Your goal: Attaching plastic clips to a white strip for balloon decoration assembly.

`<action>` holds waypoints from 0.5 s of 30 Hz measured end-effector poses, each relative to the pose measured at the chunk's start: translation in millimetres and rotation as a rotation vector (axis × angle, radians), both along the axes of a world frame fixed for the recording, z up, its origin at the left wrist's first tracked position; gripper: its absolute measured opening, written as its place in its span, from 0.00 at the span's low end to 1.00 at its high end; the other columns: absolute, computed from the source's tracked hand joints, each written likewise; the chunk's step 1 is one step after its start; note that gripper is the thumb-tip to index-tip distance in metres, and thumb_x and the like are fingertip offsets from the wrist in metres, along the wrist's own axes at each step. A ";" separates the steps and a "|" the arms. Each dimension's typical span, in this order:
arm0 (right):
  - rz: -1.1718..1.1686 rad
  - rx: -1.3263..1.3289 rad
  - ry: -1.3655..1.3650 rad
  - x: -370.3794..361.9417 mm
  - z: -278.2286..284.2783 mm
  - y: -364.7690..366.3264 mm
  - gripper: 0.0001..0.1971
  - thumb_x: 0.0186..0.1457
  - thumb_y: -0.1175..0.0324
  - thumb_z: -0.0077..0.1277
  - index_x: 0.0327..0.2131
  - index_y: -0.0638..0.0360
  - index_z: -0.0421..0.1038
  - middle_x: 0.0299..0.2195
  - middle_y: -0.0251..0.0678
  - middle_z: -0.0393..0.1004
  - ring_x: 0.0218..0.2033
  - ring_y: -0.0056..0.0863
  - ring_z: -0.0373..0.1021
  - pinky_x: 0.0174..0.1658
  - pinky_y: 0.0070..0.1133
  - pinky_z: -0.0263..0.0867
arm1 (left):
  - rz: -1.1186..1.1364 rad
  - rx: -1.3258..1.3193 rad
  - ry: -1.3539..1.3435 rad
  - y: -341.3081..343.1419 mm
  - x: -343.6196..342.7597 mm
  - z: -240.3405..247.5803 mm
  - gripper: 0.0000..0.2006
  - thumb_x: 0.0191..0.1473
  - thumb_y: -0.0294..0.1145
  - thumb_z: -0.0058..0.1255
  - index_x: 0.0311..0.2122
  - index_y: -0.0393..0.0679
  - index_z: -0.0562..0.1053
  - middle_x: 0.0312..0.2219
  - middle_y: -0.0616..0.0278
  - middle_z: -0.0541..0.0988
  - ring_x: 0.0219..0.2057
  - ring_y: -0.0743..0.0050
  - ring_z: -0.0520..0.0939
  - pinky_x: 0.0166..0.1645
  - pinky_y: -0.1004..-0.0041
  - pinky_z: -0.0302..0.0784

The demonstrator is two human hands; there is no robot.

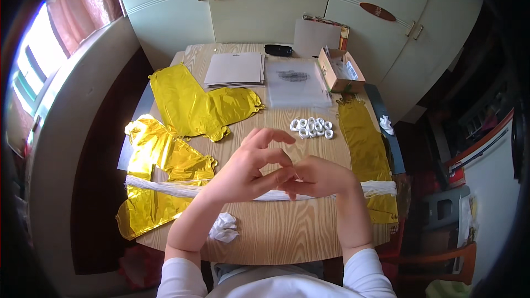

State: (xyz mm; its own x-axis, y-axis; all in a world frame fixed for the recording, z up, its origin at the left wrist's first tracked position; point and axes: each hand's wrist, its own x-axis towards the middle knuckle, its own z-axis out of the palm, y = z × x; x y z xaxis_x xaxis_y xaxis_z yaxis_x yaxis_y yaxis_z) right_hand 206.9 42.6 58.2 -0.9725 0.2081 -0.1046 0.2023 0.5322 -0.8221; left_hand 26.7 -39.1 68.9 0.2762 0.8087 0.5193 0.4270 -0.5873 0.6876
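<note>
My left hand (251, 166) and my right hand (320, 177) meet above the middle of the table. Thumb and fingertips of the left press toward the right hand's fingers, while its other fingers arch apart. The right hand is bent inward with its fingers closed. A thin pale trace shows between the fingertips, too small to name. Below both hands a long bundle of white string (171, 187) stretches across the table, partly hidden by them. Just beyond the hands lies a group of several small white string coils (312, 127).
Shiny gold foil balloons, flat, lie at left (182, 102) and right (361, 138). Farther back are grey-white sheets (234, 69), a clear plastic sleeve stack (298, 91), a black case (278, 50) and an open cardboard box (341, 72). Crumpled white tissue (224, 228) sits near the front edge.
</note>
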 end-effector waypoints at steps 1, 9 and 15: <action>0.022 0.037 -0.125 -0.3 1.2 1.6 0.13 0.53 0.60 0.47 0.39 0.57 0.68 0.26 0.34 0.76 0.28 0.29 0.74 0.35 0.22 0.67 | 0.000 -0.031 -0.013 -0.9 -0.4 -4.0 0.04 0.44 0.30 0.56 0.26 0.43 0.75 0.40 0.58 0.70 0.40 0.67 0.69 0.42 0.70 0.64; -0.150 0.506 0.024 11.5 -11.8 8.0 0.23 0.46 0.54 0.55 0.44 0.55 0.68 0.38 0.38 0.71 0.44 0.36 0.65 0.49 0.26 0.60 | -0.031 -0.195 -0.140 0.7 -9.8 -17.2 0.05 0.45 0.32 0.55 0.28 0.44 0.75 0.41 0.56 0.70 0.45 0.60 0.68 0.49 0.66 0.61; -0.076 -0.190 0.581 -20.3 -31.9 -7.3 0.22 0.48 0.62 0.54 0.46 0.57 0.64 0.42 0.38 0.66 0.46 0.28 0.61 0.48 0.24 0.58 | -0.002 -0.133 -0.147 8.8 0.0 -21.6 0.05 0.46 0.33 0.56 0.27 0.43 0.76 0.48 0.54 0.65 0.48 0.63 0.65 0.50 0.66 0.59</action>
